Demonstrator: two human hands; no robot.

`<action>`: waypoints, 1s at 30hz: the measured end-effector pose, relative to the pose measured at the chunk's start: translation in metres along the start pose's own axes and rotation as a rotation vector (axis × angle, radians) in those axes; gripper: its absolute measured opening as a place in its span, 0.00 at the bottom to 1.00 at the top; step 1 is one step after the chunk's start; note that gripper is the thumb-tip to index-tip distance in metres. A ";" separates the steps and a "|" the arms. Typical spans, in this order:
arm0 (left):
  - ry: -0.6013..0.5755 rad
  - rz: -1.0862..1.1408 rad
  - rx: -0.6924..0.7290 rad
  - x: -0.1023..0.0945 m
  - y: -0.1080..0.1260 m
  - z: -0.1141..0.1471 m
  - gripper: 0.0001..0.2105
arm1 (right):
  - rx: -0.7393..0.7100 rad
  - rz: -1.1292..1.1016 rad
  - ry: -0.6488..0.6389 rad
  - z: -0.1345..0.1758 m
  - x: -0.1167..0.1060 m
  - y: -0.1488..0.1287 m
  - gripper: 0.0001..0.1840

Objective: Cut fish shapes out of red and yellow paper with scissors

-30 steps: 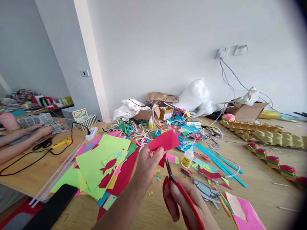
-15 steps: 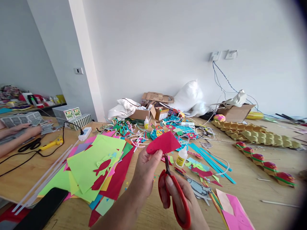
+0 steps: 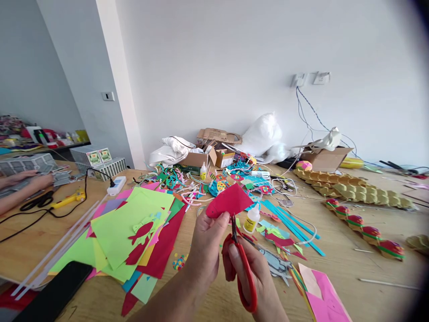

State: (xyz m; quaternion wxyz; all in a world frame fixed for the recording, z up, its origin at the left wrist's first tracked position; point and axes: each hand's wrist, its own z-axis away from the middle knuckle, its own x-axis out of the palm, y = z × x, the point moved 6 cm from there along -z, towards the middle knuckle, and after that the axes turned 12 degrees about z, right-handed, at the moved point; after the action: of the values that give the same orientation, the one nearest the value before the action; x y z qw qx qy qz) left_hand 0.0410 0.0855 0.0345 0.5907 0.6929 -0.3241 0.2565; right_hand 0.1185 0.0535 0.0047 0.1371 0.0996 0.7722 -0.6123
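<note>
My left hand (image 3: pixel 209 241) pinches the lower edge of a piece of red paper (image 3: pixel 231 200) between thumb and fingers, holding it above the table. Faint drawn marks show near the paper's left end, which is rounded. In my right hand (image 3: pixel 256 268) are red-handled scissors (image 3: pixel 248 288), fingers through the loops. Their blades point up and meet the paper's lower edge, just right of my left thumb. A glue bottle (image 3: pixel 251 219) with a yellow label stands behind the scissors. To the left, red fish-shaped cutouts (image 3: pixel 142 232) lie on light green paper (image 3: pixel 117 228).
A black phone (image 3: pixel 62 286) lies at the front left. Paper scraps (image 3: pixel 276 237) and a grey fish cutout (image 3: pixel 275 264) lie right of my hands. Egg-carton strips (image 3: pixel 355 192) stretch along the right. At far left, a co-worker's hands (image 3: pixel 36 181) hold grey pieces near a yellow glue gun (image 3: pixel 69 199).
The rounded left end of the red paper has been trimmed into a curve, and the scissor handles have come closer together. The view has shifted slightly, with my left hand still gripping the paper.
</note>
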 end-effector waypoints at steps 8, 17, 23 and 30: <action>0.070 -0.110 0.206 -0.015 0.013 -0.010 0.06 | 0.002 0.117 -0.026 -0.001 0.006 0.004 0.24; 0.083 -0.195 0.244 -0.013 0.011 -0.009 0.07 | 0.016 0.094 -0.056 0.000 0.005 0.001 0.24; 0.066 -0.211 0.248 -0.017 0.007 -0.008 0.07 | 0.029 0.064 -0.056 -0.003 0.009 0.011 0.26; 0.106 -0.229 0.206 -0.014 0.005 -0.003 0.07 | 0.028 0.028 -0.114 -0.003 0.006 0.000 0.27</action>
State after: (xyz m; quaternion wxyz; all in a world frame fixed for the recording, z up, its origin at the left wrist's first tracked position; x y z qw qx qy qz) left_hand 0.0285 0.0905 0.0281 0.5581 0.7678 -0.1836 0.2554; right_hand 0.1123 0.0561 0.0033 0.1882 0.0774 0.7530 -0.6258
